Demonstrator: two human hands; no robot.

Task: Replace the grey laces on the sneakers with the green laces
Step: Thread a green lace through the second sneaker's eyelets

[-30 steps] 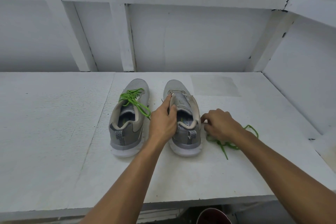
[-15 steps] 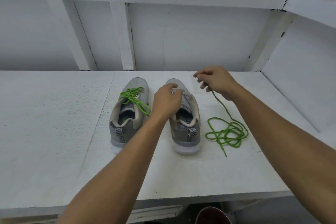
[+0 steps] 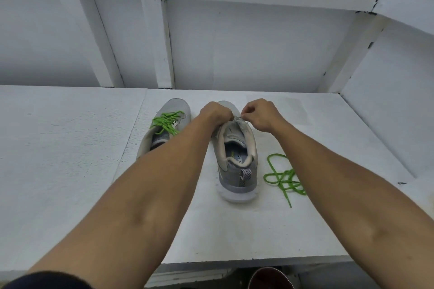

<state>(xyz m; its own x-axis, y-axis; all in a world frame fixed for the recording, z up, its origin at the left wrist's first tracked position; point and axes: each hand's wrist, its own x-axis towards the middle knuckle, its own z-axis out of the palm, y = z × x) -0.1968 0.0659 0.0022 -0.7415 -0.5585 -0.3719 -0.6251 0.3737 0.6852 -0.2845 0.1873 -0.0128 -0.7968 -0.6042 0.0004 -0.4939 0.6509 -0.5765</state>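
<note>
Two grey sneakers stand side by side on the white table [image 3: 70, 148], toes pointing away from me. The left sneaker [image 3: 176, 106] carries a green lace [image 3: 167, 121] through its eyelets. The right sneaker [image 3: 237, 164] shows no lace over its tongue. My left hand [image 3: 215, 114] grips the right sneaker's upper at the front eyelets. My right hand [image 3: 259, 114] pinches at the same spot, fingers curled; what it pinches looks like the lace's end. A loose green lace [image 3: 279, 177] lies in a heap right of that sneaker, partly hidden by my right forearm.
White walls with framing beams close the table at the back and on the right [image 3: 387, 112]. A dark red round object [image 3: 270, 278] shows below the table's front edge. Bare tabletop stretches to the left of the sneakers.
My right hand picked up the lace end beside the sneaker, lifted it, then brought it down to the front eyelets. My left hand slid forward from the sneaker's collar to the eyelets.
</note>
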